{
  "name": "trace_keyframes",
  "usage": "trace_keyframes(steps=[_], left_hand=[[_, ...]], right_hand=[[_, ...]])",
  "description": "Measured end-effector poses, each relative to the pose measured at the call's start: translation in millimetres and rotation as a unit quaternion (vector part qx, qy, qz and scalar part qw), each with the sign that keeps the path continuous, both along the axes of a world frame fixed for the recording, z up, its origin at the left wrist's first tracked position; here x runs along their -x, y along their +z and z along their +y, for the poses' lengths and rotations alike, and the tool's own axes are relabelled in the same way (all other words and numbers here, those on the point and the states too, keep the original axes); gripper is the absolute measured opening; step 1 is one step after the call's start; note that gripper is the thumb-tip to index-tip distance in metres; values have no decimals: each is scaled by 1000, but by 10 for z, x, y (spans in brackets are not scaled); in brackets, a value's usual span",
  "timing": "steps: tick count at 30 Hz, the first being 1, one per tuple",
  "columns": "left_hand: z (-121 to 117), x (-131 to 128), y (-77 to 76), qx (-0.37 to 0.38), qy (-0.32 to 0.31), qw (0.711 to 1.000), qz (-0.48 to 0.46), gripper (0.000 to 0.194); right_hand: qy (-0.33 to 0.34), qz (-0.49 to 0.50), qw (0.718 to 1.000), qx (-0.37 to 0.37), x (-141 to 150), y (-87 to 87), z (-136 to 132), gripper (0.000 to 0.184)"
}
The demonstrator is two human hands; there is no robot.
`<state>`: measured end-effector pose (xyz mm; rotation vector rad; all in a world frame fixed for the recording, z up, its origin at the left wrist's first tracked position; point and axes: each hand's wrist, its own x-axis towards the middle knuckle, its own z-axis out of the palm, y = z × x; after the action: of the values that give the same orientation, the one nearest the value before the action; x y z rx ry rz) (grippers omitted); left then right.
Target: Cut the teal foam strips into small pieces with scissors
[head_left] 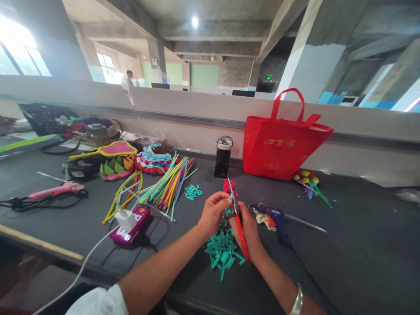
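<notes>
My right hand [246, 227] is closed on a pair of scissors [240, 229] with red handles, the blades pointing up and away from me. My left hand [212, 212] pinches a small teal piece [231, 196] right at the blades. Beneath my hands lies a loose pile of teal strips [223, 251], with tiny teal bits scattered above it. Just past the scissor tips is a small heap of red pieces [229, 187]. Farther left sits another little heap of teal pieces [193, 192].
A bundle of coloured pipe cleaners [167, 183] and a purple power strip [131, 226] lie left. A blue glue gun [277, 221] is at right, a pink one [55, 190] far left. Behind stand a black bottle [222, 161] and a red bag [278, 148].
</notes>
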<state>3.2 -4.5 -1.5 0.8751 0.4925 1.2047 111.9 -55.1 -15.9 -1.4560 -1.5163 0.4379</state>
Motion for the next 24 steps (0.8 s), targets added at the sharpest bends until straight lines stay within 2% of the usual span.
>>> trace_keyframes(steps=[8, 13, 20, 24], left_hand=[[-17, -24, -3, -5, -1, 1000, 6, 13], [-30, -31, -38, -16, -18, 999, 30, 12], [67, 47, 8, 6, -57, 998, -12, 7], [101, 70, -3, 11, -113, 993, 6, 9]], right_hand=[[16, 13, 1000, -8, -23, -21, 26, 23], [-6, 26, 1000, -9, -35, -31, 43, 22], [-4, 44, 998, -47, -51, -45, 45, 22], [-20, 54, 994, -88, -87, 15, 29, 27]])
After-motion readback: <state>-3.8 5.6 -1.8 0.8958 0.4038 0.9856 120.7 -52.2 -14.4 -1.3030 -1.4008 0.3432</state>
